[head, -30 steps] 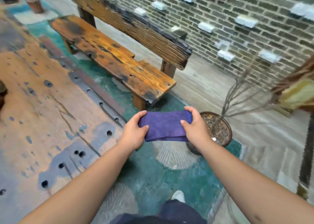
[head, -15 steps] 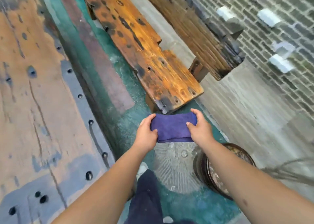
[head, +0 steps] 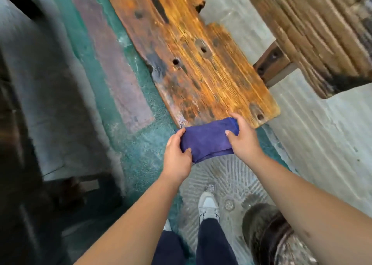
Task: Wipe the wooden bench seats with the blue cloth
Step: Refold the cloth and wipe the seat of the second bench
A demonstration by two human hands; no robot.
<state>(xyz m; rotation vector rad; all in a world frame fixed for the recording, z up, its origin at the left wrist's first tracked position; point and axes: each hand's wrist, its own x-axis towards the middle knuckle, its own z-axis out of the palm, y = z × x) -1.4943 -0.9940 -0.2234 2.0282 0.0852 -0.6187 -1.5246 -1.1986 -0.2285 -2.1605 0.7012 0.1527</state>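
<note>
There is a single view, from a wide-angle camera worn on the person's head, looking forward and steeply down. It stands close above the near end of the wooden bench seat [head: 201, 63], whose planks run away toward the top edge, bowed by the lens. The bench backrest [head: 314, 33] crosses the upper right corner. Both forearms reach in from the bottom edge, and the left hand [head: 177, 154] and right hand [head: 244, 139] meet near the middle on the blue cloth [head: 207, 140], at the seat's near edge. Straight below, the person's shoe [head: 208, 204] shows on the floor. The left side is blurred.
</note>
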